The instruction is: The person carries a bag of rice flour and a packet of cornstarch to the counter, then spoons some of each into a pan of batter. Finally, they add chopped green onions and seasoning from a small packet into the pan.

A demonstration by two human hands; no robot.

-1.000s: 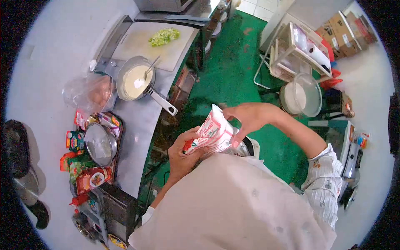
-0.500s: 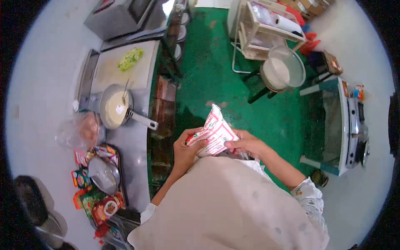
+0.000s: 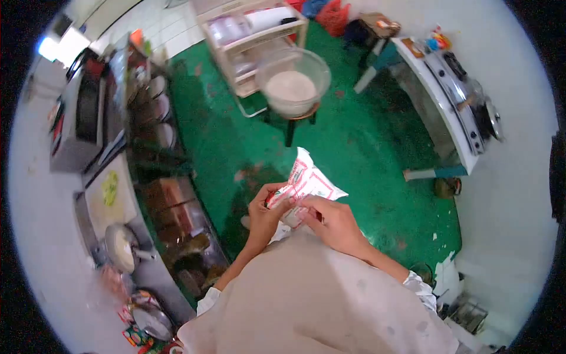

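Note:
A white plastic packet with red print is between my hands, in front of my body. My left hand is closed around its left side, the thumb lying across the front. My right hand pinches the lower part of the packet, its fingertips close to my left thumb. The packet's pointed top corner sticks up and another corner points right. What is inside the packet is hidden.
To the left, a counter holds a pan of pale batter and a cutting board with chopped greens. Ahead stand a large clear tub on a stool and a shelf rack. A stove is at right.
My view has swung right, so the counter now lies farther left and the tub nearly straight ahead. My right hand has shifted from the packet's right edge to its lower middle.

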